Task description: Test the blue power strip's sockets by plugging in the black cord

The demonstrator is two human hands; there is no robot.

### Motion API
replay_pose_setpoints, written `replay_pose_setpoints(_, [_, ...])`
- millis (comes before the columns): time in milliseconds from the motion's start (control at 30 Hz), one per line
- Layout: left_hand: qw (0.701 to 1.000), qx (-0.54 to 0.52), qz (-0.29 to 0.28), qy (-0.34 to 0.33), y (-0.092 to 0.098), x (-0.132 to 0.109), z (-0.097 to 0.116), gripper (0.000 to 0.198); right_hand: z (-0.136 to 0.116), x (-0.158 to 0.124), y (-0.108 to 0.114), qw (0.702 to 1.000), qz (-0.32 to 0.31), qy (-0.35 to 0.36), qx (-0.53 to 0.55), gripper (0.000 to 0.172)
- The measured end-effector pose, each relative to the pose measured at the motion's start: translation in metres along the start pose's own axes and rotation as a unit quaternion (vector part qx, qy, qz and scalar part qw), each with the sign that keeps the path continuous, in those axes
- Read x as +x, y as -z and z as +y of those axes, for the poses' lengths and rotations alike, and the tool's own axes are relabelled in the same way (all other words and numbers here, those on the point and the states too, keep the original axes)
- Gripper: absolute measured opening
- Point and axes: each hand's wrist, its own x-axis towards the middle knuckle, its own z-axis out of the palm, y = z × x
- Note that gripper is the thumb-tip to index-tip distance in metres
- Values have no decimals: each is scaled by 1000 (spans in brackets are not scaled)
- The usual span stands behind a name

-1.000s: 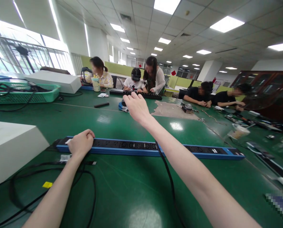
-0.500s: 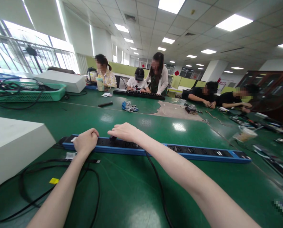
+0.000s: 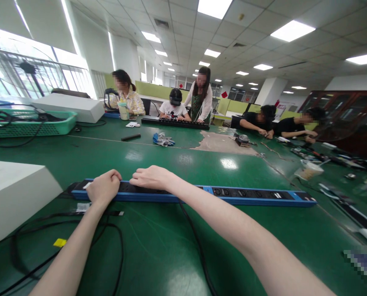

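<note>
A long blue-and-black power strip (image 3: 241,193) lies across the green table, with a row of sockets along its top. My left hand (image 3: 105,186) is closed on the strip near its left end, fingers curled over the far edge. Just to the right, my right hand (image 3: 149,177) presses down over the strip's top face. Its fingers are bent around a black plug, which the hand now hides. From the strip's near edge below my right wrist, a black cable (image 3: 198,242) runs toward me; its upper end is hidden.
Looped black cables (image 3: 121,246) with a yellow tag (image 3: 60,242) lie at the near left, beside a white box (image 3: 13,193). Farther off are a green basket (image 3: 56,127), blue-and-grey gloves (image 3: 163,139) and a black bar (image 3: 130,137). Several people sit or stand at the far side.
My right hand has lowered onto the strip, and the dark plug below its fingers has gone out of sight. The whole view has shifted slightly; my left hand stays on the strip.
</note>
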Motion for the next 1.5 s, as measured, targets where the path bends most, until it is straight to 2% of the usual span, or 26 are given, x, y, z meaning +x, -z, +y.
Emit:
replay_pose_setpoints(167, [1000,7,-16,3,-1,1,-1,34,-18,-2,-10,995,33,-97,10,15])
replay_pose_setpoints(333, [1000,13,-20,8,0,1,2,34,-43,-2,-8,972,78,-217,49,14])
replay_pose_setpoints(500, [999,20,-25,10,-1,1,1,34,-61,4,-4,935,98,-325,102,20])
replay_pose_setpoints(667, [999,25,-23,9,0,0,2,34,-61,9,-10,875,99,-437,184,28])
replay_pose_setpoints(767, [1000,20,-18,3,3,-2,4,34,-57,11,-15,848,104,-462,237,26])
replay_pose_setpoints(900, [1000,10,-21,6,6,-3,6,34,-56,17,-20,828,85,-473,289,24])
replay_pose_setpoints(1100, [1000,3,-21,-1,4,-3,4,38,-57,22,-24,789,71,-534,295,36])
replay_pose_setpoints(1267, [1000,1,-17,-1,7,-5,6,35,-44,20,-22,781,54,-544,302,27])
replay_pose_setpoints(1500, [1000,-6,-11,-4,8,-7,6,34,-29,22,-19,767,-4,-551,329,28])
